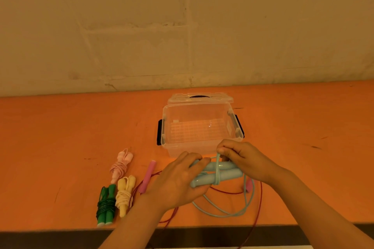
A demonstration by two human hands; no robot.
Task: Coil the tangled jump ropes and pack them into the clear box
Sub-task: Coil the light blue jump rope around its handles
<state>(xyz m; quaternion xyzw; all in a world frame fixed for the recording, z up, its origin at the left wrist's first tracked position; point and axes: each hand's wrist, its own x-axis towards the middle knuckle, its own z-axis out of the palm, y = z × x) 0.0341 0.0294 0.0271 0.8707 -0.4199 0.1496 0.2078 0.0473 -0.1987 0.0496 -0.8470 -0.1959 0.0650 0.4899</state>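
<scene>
Both hands work near the counter's (60, 127) front edge: left hand (178, 180) grips the blue rope's handles (214, 174), right hand (240, 157) pinches its cord (loose loops trail frontward). Clear box (202, 125) sits open just behind.

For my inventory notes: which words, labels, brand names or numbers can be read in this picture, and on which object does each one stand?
None can be read.
clear box: small pale patches on its walls may be stickers, too small and blurred to tell.
The jump ropes and the table show no text.
</scene>
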